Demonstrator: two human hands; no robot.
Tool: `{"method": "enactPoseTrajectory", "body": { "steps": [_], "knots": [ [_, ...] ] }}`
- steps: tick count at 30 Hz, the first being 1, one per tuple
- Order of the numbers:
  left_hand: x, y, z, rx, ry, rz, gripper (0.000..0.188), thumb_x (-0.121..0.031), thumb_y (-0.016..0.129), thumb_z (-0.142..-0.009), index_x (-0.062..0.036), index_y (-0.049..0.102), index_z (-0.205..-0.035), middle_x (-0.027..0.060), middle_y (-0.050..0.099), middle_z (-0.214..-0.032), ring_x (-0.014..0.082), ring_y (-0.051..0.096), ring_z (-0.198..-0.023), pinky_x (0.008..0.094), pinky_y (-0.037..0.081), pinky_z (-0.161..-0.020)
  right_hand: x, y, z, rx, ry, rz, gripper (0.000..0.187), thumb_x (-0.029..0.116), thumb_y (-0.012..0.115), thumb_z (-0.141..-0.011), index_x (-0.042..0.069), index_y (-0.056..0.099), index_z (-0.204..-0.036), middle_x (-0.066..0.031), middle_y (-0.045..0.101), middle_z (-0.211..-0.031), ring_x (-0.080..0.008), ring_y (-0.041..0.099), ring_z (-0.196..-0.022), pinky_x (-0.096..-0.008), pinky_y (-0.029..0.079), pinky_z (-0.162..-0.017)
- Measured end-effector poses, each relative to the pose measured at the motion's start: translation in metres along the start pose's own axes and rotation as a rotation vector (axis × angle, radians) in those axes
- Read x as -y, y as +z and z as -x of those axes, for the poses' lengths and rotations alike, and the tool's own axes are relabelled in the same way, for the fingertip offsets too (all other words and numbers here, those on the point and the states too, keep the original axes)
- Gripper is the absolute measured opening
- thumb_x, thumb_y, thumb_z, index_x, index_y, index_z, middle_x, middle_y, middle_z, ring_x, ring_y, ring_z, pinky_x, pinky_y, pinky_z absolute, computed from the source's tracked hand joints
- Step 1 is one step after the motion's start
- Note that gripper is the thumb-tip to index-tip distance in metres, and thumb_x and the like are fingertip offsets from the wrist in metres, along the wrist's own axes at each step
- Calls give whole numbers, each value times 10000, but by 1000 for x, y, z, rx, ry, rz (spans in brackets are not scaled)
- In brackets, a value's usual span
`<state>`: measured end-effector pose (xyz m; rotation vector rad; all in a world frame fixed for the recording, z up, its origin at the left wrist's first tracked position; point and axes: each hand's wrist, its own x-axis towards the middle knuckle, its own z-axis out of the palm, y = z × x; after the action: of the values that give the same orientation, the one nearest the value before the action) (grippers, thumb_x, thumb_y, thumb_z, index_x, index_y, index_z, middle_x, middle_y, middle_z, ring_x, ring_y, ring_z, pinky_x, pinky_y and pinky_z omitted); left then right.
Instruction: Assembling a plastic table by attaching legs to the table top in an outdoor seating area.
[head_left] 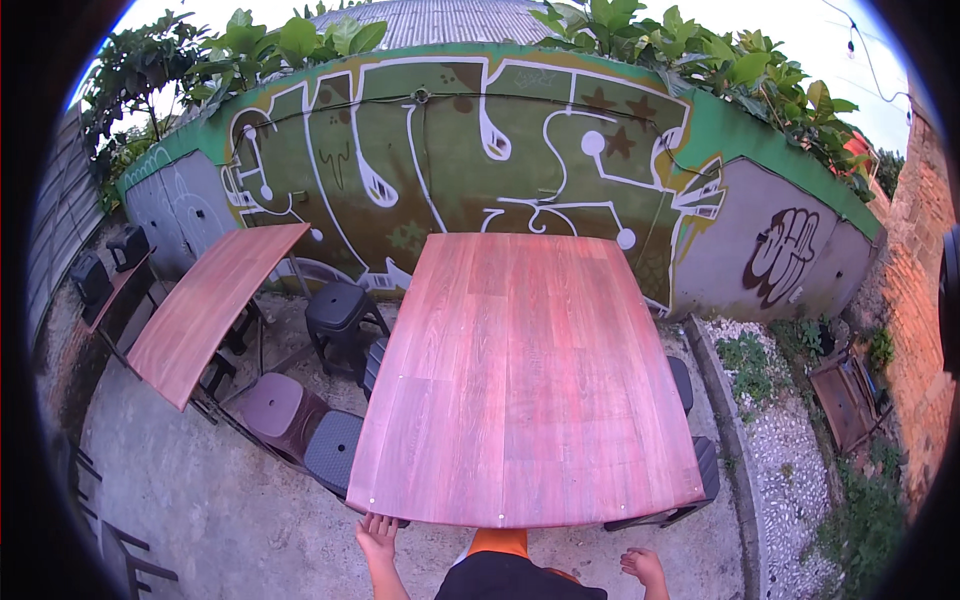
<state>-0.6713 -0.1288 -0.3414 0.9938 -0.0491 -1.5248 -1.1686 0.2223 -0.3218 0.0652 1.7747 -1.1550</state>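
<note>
Counter (pixel 520 380) stands before us, stools (pixel 333 447) tucked along its sides, probably to save room. Our left hand (pixel 377 537) spreads wide by its near-left corner, contact unclear; our right hand (pixel 643 567), empty and loosely uncurled, hovers apart.

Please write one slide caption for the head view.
Left hand at the near-left corner of a wood-grain table, open right hand apart from it, painted wall behind.

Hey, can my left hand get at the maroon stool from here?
Probably not: the grey stool stands between the left hand and the maroon stool, which looks too far off.
</note>
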Motion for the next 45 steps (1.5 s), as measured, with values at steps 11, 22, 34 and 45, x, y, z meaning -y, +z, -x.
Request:
{"method": "enactPoseTrajectory", "body": {
  "steps": [11, 22, 34, 45],
  "knots": [
    [-112, 72, 34, 242, -327, -549, 532, -286, 492, -962, 81, 294, -1294, 267, 436, -1264, 434, 531, -1099, 606, 469, -899, 84, 169, 62, 562, 98, -236, 495, 237, 613, -884, 6, 430, -1281, -171, 493, -1303, -326, 462, -1221, -518, 415, -968],
    [-127, 85, 23, 141, -298, -701, 362, -259, 629, -892, 42, 469, -1012, 214, 624, -980, 330, 662, -863, 434, 570, -739, 49, 330, 125, 253, -71, -526, 475, 377, 561, -919, 15, 476, -1216, -148, 554, -1200, -268, 532, -1135, -391, 479, -880],
    [-187, 50, -16, 511, -546, -794, 426, -360, 586, -913, 1, 507, -1124, 148, 639, -1011, 248, 648, -946, 356, 541, -754, 67, 514, 200, -9, -709, 434, 544, 312, 671, -833, -45, 510, -1211, -236, 579, -1154, -338, 582, -1065, -415, 473, -898],
    [-458, -144, -268, 210, 59, -1808, 264, -71, 619, -664, -54, 704, -913, 157, 688, -852, 274, 669, -829, 345, 526, -751, 96, 680, 197, -476, -504, 1079, 850, 290, 746, -717, -24, 315, -1379, -326, 261, -1429, -453, 224, -1351, -489, 218, -1099]
  ]
}}
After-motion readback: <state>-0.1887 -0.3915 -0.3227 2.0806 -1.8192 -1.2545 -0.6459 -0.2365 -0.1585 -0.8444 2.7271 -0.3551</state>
